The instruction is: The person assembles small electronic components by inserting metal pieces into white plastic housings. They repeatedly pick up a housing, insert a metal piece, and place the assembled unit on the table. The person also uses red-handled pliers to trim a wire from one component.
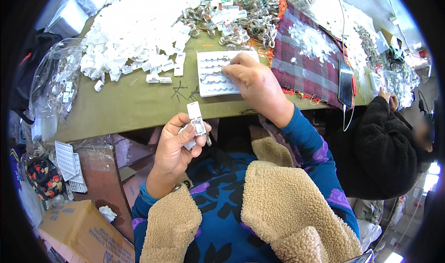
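A small white hinged plastic case (199,125) is held in the left hand (178,144), pinched between thumb and fingers. The lid is swung open, and the shallow body faces upward. The long axis of the opened case runs from between 11 and 12 o'clock to between 5 and 6 o'clock, the lid being uppermost. A second white piece is partly covered by the left thumb; its kind cannot be told.

The white moulded tray (218,94), formed with rows of scalloped recesses, is located at 1 o'clock from the case, flat on the green tabletop (153,105). Its visible long axis is set roughly along the line from 9 to 3 o'clock; its right part is covered by the right hand (257,84). The tray is therefore nearer to the right hand, while the case is kept clear of the tray, near the table edge.

The right fingers are bent and set narrow over the recesses. Whether a part is gripped, or the tray touched, cannot be told. From the right fingertips, the open case is found at 7 o'clock, so the governing line is the 1-to-7 diagonal.

A heap of white plastic pieces (134,40) is situated at 11 o'clock from the case; coiled cables (236,33) are piled at 12 o'clock from the tray.
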Tool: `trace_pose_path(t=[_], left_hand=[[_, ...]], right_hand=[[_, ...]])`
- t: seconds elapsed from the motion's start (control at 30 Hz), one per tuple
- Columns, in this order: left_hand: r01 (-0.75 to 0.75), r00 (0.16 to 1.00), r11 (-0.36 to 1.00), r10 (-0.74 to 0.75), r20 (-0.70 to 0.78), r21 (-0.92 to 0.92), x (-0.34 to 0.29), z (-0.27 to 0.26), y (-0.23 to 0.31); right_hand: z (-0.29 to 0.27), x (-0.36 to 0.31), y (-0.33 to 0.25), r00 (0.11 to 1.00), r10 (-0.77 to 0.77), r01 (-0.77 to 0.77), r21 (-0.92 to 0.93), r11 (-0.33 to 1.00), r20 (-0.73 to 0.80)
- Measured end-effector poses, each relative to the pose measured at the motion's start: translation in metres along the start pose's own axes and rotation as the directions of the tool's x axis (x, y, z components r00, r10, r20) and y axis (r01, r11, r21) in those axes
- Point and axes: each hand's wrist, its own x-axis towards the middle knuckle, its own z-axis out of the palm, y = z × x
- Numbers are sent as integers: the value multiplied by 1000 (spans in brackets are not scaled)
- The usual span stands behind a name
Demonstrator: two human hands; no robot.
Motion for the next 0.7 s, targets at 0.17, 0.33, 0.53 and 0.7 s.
trace_pose_path(t=[0.17, 0.33, 0.53, 0.7], left_hand=[[-30, 999, 996, 27, -34, -80, 0, 1, -9], [-24, 997, 995, 17, -75, -101, -4, -7, -20], [-69, 994, 996, 63, -94, -54, -7, -3, -30], [-150, 981, 983, 161, -110, 104, -11, 5, -36]], right_hand=[[2, -11, -1, 998, -63, 64, -113, 992, 13], [-3, -7, -3, 996, -78, 83, -154, 985, 34], [-3, -41, -55, 1000, -22, 16, 361, 932, 11], [15, -57, -78, 999, -28, 39, 349, 936, -34]])
